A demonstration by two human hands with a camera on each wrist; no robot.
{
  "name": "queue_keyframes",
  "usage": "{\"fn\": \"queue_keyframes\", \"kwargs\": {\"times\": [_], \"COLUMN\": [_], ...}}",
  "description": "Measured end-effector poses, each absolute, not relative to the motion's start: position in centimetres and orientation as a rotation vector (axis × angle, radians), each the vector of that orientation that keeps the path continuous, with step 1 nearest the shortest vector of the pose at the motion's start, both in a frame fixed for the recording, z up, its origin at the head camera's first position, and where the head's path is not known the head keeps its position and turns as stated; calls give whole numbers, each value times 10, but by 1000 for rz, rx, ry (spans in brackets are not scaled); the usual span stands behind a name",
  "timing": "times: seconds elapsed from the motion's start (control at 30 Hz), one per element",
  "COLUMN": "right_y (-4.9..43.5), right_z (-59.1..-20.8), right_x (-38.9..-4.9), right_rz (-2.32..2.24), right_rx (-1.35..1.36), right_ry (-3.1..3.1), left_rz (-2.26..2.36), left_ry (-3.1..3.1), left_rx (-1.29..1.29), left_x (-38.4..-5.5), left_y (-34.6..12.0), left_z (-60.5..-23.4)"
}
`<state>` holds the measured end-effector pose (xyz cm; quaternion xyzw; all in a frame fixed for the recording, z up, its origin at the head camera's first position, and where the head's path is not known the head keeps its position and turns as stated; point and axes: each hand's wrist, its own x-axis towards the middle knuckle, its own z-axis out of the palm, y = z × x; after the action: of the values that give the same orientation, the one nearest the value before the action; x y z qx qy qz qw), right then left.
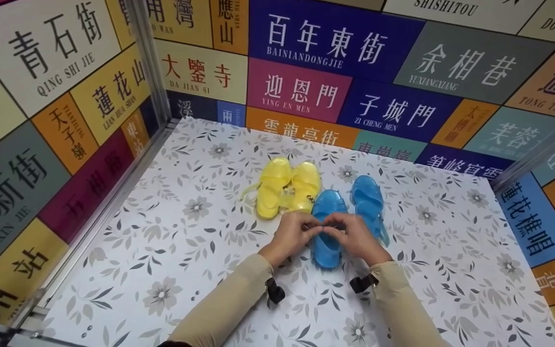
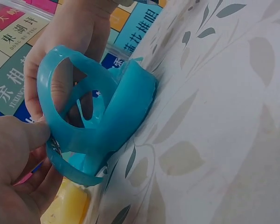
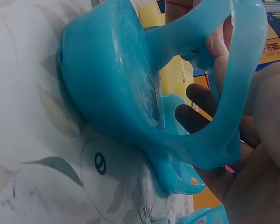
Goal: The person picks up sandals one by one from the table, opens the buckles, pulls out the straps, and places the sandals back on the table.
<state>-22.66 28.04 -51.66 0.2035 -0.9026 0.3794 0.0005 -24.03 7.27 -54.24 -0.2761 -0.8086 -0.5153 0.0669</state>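
A blue jelly sandal (image 1: 327,254) sits sole down on the table, its toe end facing away from me. Over its ankle strap (image 2: 43,86) both hands meet, fingertips close together. My left hand (image 1: 291,235) pinches the strap near a small metal buckle (image 2: 55,147), from the left. From the right, my right hand (image 1: 354,237) holds the strap too, with fingers behind the loop in the right wrist view. Whether the strap end is through the buckle is hidden by the fingers. The second blue sandal (image 1: 368,193) lies just right of the first, its strap loose at the heel.
A pair of yellow sandals (image 1: 270,193) lies side by side behind my left hand, one strap sticking out left. White floral cloth (image 1: 162,294) covers the table. Walls of coloured street-name panels (image 1: 301,91) and metal frame posts (image 1: 154,62) border it at the back and sides.
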Motion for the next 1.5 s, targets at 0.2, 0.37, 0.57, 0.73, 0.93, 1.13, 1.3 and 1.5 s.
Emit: {"fn": "queue_keyframes", "kwargs": {"times": [0.2,0.37,0.57,0.73,0.93,1.13,1.3,1.5], "right_y": [281,282,286,286,284,286,289,291], "right_z": [-517,-518,-517,-513,-513,-513,-513,-516], "right_x": [-226,-227,-229,-232,-230,-228,-228,-227], "right_rz": [1198,1203,1214,1190,1204,1205,1197,1195], "right_rx": [668,683,622,638,697,691,682,694], "right_ry": [-2788,-2764,-2758,-2791,-2836,-2842,-2834,-2813], "left_rz": [-1563,-1586,-1587,-1617,-1646,-1628,-1616,-1627], "left_ry": [-2464,-2456,-2448,-2440,-2461,-2448,-2424,-2427], "left_rx": [-841,-833,-832,-830,-816,-846,-913,-916], "left_x": [-240,-241,-243,-244,-240,-240,-241,-240], "left_y": [73,70,68,71,74,74,75,75], "left_z": [-542,-542,-541,-538,-539,-540,-541,-544]}}
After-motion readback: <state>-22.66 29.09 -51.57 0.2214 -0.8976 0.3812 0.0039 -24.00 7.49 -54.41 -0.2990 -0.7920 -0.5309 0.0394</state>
